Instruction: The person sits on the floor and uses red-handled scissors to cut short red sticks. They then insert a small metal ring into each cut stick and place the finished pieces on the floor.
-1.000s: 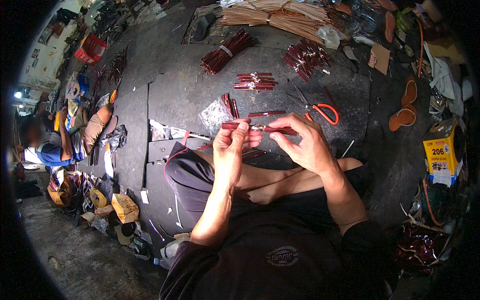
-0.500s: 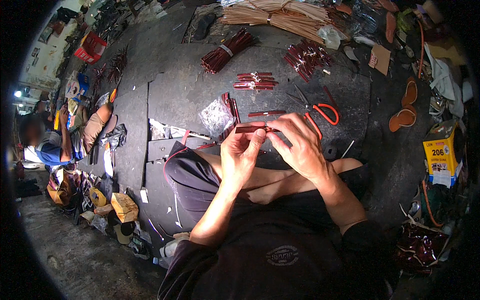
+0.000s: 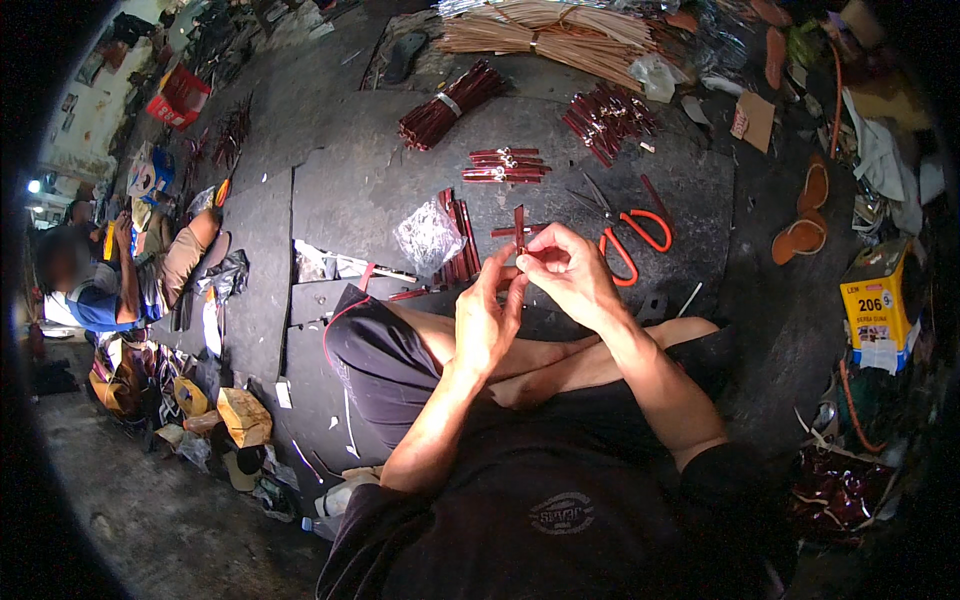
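A short dark-red glossy strap (image 3: 519, 220) stands upright between my fingertips, its lower end hidden by them. My right hand (image 3: 572, 275) pinches it between thumb and fingers. Around the same lower end, the fingers of my left hand (image 3: 487, 315) are closed. Just beyond lies a single flat red strip (image 3: 508, 231), partly behind the held strap. To its left are several long red strips (image 3: 457, 238) beside a clear plastic bag of small shiny bits (image 3: 428, 243). Orange-handled scissors (image 3: 633, 240) lie opened to the right of my right hand.
Farther off are a short row of red straps with metal fittings (image 3: 505, 165), a banded red bundle (image 3: 450, 104) and a loose pile (image 3: 608, 122). Sandals (image 3: 800, 238) and a yellow tin (image 3: 875, 310) stand right. Another person (image 3: 110, 265) sits at the left.
The held strap has turned from lying sideways to standing upright. My right hand has shifted slightly left and down, and my left fingers have moved in around the strap's lower end.
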The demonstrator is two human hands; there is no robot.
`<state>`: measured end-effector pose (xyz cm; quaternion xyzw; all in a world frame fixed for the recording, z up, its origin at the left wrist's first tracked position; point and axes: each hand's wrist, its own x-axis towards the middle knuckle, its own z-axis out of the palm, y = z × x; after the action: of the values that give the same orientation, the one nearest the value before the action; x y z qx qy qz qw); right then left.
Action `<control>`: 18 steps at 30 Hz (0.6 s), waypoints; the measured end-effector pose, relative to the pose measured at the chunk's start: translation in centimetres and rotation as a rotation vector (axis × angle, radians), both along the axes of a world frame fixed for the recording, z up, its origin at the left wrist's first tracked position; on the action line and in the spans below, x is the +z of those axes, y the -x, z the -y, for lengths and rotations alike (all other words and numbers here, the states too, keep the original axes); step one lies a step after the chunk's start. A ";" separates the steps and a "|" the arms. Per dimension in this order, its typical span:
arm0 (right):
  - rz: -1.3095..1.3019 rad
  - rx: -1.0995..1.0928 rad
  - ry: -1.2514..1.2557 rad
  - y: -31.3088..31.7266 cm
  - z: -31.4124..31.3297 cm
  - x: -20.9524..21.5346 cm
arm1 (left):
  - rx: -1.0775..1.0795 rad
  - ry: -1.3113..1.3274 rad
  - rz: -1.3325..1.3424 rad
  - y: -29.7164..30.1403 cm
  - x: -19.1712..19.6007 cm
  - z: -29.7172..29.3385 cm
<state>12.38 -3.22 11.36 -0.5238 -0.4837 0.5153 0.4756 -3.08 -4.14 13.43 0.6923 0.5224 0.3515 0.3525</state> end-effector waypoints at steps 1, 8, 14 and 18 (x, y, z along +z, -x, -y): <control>-0.003 0.011 -0.006 -0.2 -0.3 -0.8 | -0.015 -0.075 -0.040 0.2 -0.6 -0.3; -0.318 0.025 0.189 1.0 -1.0 -3.6 | -0.045 -0.284 -0.147 1.3 -3.9 -1.9; -0.397 -0.060 0.147 0.9 -1.3 -4.3 | 0.007 -0.137 -0.080 1.0 -3.3 -2.7; -0.024 -0.173 -0.140 1.5 -1.1 -2.7 | 0.072 0.234 0.216 1.2 -1.4 -2.7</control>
<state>10.91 -2.07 8.68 -0.5227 -0.4659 0.4435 0.5594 -4.24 -1.47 12.01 0.5856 0.5433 0.3728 0.4721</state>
